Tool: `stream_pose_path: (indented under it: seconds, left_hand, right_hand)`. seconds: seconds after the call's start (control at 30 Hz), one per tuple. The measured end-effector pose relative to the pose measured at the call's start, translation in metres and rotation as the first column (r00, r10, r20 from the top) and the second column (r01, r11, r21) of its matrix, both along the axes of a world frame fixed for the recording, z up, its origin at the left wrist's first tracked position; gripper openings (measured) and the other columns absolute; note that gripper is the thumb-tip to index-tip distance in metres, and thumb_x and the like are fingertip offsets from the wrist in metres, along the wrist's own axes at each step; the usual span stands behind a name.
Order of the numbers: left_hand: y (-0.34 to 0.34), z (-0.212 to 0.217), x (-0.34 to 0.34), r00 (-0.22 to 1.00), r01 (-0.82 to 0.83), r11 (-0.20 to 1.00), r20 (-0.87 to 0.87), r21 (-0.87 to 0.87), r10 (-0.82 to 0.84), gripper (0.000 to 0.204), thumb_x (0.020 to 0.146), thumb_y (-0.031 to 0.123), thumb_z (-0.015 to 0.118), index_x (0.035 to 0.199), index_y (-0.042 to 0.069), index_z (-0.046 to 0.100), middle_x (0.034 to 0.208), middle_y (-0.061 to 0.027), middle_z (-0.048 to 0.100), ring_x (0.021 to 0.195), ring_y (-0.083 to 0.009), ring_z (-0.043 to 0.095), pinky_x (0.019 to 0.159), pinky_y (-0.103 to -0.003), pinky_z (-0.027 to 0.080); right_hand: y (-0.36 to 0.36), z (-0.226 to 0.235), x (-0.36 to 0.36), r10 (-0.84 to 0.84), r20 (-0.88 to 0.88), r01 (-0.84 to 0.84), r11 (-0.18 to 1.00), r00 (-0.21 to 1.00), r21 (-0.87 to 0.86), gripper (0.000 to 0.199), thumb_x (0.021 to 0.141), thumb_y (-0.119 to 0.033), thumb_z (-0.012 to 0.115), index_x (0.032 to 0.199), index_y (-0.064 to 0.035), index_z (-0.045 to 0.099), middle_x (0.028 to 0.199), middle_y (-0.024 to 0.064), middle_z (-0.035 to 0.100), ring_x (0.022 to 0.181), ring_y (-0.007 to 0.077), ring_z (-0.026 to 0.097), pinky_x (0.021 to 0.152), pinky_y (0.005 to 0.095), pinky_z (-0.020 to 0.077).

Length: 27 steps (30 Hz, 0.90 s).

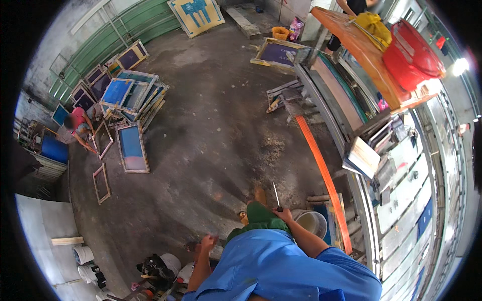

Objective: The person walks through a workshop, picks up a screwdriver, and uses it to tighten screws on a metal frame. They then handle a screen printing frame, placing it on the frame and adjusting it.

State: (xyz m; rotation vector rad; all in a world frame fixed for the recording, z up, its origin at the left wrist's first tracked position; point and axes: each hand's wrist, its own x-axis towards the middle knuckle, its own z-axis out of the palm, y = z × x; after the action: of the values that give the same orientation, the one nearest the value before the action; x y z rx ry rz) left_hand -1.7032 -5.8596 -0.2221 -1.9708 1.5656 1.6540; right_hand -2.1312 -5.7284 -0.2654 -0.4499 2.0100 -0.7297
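Observation:
My right hand (pixel 284 215) is closed round the dark handle of what looks like a screwdriver (pixel 275 193). Its long, thin, bright metal shaft points up and away from me. A white bucket (pixel 321 224) stands just right of that hand, by my forearm. My left hand (pixel 207 243) hangs low beside my blue shirt, smeared and small, so its fingers do not show clearly. Something dark reddish (pixel 191 247) shows right beside it; whether the hand touches it I cannot tell. Below my left hand lie a black bag (pixel 153 266) and other clutter.
A person (pixel 80 123) crouches at the left, handling a wooden frame (pixel 103 140). Several printing screens (pixel 131 93) lean nearby, and a bare frame (pixel 101 183) lies on the floor. An orange strip (pixel 321 170) runs along the long bench at right. A red bucket (pixel 409 55) stands on an orange board (pixel 351 37).

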Motion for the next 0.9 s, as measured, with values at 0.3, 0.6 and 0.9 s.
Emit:
stream_pose_path:
  seconds: [0.3,0.6,0.9]
  left_hand:
    - [-0.001,-0.023,0.018,0.892,-0.381,0.915,-0.204,0.135,0.402,0.027,0.08,0.024,0.063,0.097,0.004,0.069,0.088,-0.0165,0.066,0.082,-0.0257,0.063,0.068,-0.04,0.049]
    - [-0.065,0.011,-0.073,0.792,-0.515,0.804,0.193,-0.298,0.579,0.025,0.079,0.021,0.065,0.1,0.009,0.069,0.101,-0.0204,0.067,0.096,-0.0379,0.064,0.079,-0.046,0.051]
    - [-0.031,-0.05,-0.09,0.527,-0.847,0.489,0.199,0.211,0.826,0.023,0.074,0.03,0.068,0.087,0.012,0.074,0.085,-0.014,0.071,0.084,-0.0275,0.069,0.071,-0.042,0.055]
  right_hand:
    - [-0.132,-0.068,-0.082,0.476,-0.039,-0.475,0.879,0.879,0.036,0.036,0.077,-0.031,0.071,0.102,-0.0051,0.07,0.085,0.0088,0.071,0.077,0.0162,0.064,0.068,0.0337,0.0497]
    - [-0.396,0.033,-0.139,0.759,0.297,-0.814,0.52,0.579,0.258,0.018,0.083,-0.016,0.066,0.091,0.0003,0.068,0.073,0.0139,0.065,0.065,0.0261,0.064,0.058,0.0399,0.0513]
    - [-0.73,0.059,0.183,0.952,-0.305,-0.995,0.06,0.033,0.08,0.025,0.08,-0.018,0.07,0.099,-0.0025,0.07,0.077,0.0109,0.068,0.07,0.0211,0.065,0.063,0.033,0.0482]
